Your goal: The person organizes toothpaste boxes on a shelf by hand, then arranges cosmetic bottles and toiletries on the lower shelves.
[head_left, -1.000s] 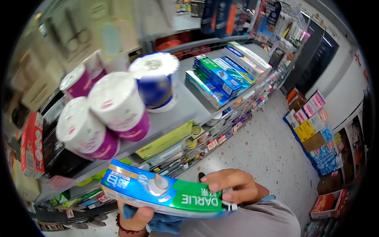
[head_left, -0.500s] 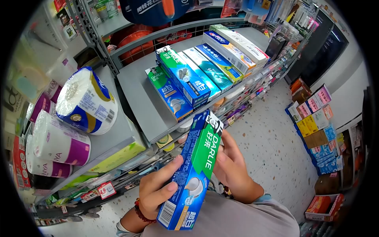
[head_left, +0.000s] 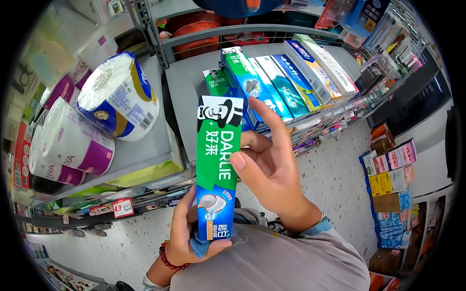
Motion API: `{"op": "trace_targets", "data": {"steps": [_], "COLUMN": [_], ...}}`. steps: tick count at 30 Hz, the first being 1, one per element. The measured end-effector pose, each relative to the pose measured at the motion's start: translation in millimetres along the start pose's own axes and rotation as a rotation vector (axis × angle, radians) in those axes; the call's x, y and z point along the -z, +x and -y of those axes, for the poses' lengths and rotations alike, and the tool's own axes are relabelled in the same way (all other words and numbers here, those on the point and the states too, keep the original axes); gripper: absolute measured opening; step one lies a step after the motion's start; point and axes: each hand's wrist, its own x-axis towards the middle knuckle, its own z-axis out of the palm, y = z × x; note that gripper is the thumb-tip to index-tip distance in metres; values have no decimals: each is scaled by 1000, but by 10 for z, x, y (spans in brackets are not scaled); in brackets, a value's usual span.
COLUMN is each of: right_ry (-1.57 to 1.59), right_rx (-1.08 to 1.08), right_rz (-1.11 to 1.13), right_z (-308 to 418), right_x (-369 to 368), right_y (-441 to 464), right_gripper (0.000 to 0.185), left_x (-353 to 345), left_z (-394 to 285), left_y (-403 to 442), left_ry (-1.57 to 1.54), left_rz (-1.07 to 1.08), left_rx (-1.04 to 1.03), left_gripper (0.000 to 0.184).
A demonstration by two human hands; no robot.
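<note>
A green and blue toothpaste box (head_left: 217, 169) stands nearly upright in front of my body, its printed front facing me. My left hand (head_left: 187, 233) is wrapped round its lower end, with a bit of blue cloth under the fingers. At the upper right side of the box is my right hand (head_left: 272, 169); its thumb touches the front edge and its index finger is raised and apart. Behind, on the grey shelf (head_left: 187, 80), similar toothpaste boxes (head_left: 250, 85) lie side by side, one of them partly hidden by the held box.
Wrapped paper rolls (head_left: 119, 97) stand on the shelf at the left, above a 4.9 price tag (head_left: 123, 207). Hanging packages (head_left: 364, 19) are at the upper right. Stacked cartons (head_left: 388, 194) stand on the speckled floor (head_left: 335, 179) at the right.
The box has turned from slanted to nearly upright, showing its front. My left hand has shifted to its lower end. My right index finger has lifted, and the shelf boxes sit farther right in view.
</note>
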Motion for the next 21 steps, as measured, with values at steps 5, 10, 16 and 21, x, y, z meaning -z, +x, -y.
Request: {"op": "trace_targets", "data": {"steps": [5, 10, 16, 21], "right_ry": [-103, 82, -223, -343], "right_rx": [110, -1, 1, 128], "right_rz": [80, 17, -383, -402], "right_z": [-83, 209, 280, 128], "right_x": [82, 214, 398, 642], "right_y": [6, -264, -695, -939], "right_gripper": [72, 73, 94, 86], "left_x": [-31, 98, 154, 117], "left_z": [-38, 22, 4, 113], "left_y": [59, 238, 300, 338], "left_ry": [282, 701, 866, 671], "left_rz": [-131, -258, -174, -198], "left_rx": [93, -160, -287, -281], "left_gripper": [83, 70, 70, 60]}}
